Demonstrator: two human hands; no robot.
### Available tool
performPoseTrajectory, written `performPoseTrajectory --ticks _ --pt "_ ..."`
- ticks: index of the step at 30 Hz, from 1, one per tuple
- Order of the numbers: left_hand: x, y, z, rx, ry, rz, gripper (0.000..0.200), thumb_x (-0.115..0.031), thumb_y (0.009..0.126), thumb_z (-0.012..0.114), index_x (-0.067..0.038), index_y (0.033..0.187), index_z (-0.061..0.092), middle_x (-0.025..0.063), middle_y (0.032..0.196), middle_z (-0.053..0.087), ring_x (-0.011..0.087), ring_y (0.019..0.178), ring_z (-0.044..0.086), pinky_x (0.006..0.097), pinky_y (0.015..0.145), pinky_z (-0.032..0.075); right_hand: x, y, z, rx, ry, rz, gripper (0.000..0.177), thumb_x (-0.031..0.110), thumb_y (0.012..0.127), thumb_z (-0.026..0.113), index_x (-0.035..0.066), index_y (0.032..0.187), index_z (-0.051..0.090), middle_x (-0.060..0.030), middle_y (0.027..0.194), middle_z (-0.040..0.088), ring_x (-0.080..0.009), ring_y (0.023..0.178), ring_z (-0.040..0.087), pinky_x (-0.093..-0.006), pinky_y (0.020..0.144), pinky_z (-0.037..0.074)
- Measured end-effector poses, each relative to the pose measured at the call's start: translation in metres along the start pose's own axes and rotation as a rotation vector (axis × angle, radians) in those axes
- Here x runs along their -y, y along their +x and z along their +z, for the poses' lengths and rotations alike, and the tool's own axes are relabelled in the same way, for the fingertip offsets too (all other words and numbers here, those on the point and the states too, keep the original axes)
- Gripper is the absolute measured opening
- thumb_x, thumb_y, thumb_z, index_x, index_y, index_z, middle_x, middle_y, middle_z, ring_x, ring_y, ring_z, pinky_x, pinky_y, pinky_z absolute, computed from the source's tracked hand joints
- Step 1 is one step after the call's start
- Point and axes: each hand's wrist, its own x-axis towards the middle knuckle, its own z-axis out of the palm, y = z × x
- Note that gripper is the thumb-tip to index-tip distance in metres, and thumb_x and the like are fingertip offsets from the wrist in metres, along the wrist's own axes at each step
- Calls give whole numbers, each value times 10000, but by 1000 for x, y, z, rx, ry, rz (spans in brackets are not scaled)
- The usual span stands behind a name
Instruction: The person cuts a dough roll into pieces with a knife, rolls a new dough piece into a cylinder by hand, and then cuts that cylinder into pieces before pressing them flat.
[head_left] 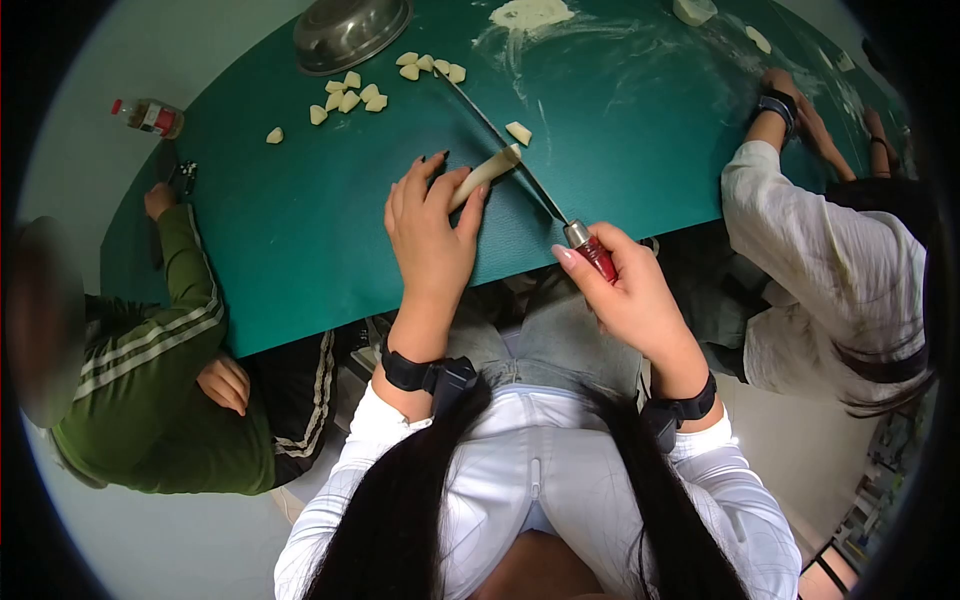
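Dough roll (484, 176) held by left hand (436, 228), knife (541, 192) by right hand (632, 292); cut may be skewed by rolling; blade contact unclear.

Got a dough roll (487, 176) on the table (620, 150) near the front edge, knife (532, 184) slanting across its far end from front right to back left. Spotted one cut piece (518, 133) just right of the blade. Back and to the left, found two loose clusters of dough pieces (349, 101), plus a stray (275, 135) further left. Got a bowl (352, 38) behind those, flour patch (532, 14) right of it, dough lump (694, 11) further right, bottle (155, 118) way over at the left rim
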Motion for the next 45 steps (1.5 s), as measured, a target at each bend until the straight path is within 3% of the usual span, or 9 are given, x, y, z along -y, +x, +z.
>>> performPoseTrajectory --ticks 3,6,10,13,20,26,29,39,45 --pt "-1 1 -1 13 -15 -5 243 -261 909 783 -99 1090 779 93 1304 688 344 1274 598 469 1061 443 8 3 -9 33 -50 10 374 307 1011 701 -14 880 559 -134 629 526 -221 559 494 -374 552 399" --pt "1 1 1 29 -74 -25 252 -280 908 779 -102 1086 764 117 1313 669 376 1279 586 528 1097 403 25 5 -14 50 -159 -5 378 318 1042 642 -26 916 551 -196 660 578 -353 592 566 -436 575 428" --pt "3 1 -1 36 -64 -23 247 -271 904 784 -103 1084 773 109 1315 669 369 1297 580 513 1097 407 38 11 -16 39 -428 -24 399 340 1064 588 -38 947 538 -271 728 625 -491 707 617 -516 623 457" --pt "5 4 -3 41 -65 -32 240 -266 904 786 -104 1081 784 97 1308 678 354 1305 579 479 1096 413 49 20 -14 75 -503 -11 422 350 1069 575 -41 917 531 -287 741 624 -492 722 624 -524 639 465" --pt "9 6 -4 46 -93 -42 245 -285 903 788 -108 1073 780 100 1316 665 367 1331 561 527 1128 386 65 42 -27 186 -490 160 477 388 1079 564 -60 919 540 -265 706 593 -462 658 581 -481 628 452" --pt "11 4 -2 55 -77 -88 269 -326 904 789 -121 1077 773 96 1369 626 364 1385 516 638 1197 262 56 50 -25 184 -282 227 438 394 1087 575 -15 931 565 -102 619 568 -191 474 545 -359 470 414" --pt "12 5 -3 39 -67 -129 288 -343 926 764 -135 1124 757 88 1381 615 354 1404 497 680 1208 196 33 49 -14 77 -99 98 383 368 1089 589 15 942 573 -9 595 522 -86 451 496 -295 420 368" --pt "17 6 4 1 -25 -220 246 -339 977 698 -141 1111 757 49 1338 648 326 1398 499 736 1199 137 -21 28 12 -53 149 -143 228 220 1069 642 23 971 584 21 638 496 -49 562 443 -258 523 341" --pt "13 1 1 22 -9 -214 263 -311 954 724 -133 1144 767 43 1371 652 320 1409 500 718 1203 166 -18 25 16 -43 -39 -243 259 244 1021 699 6 983 605 -74 656 498 -134 592 428 -310 558 388"
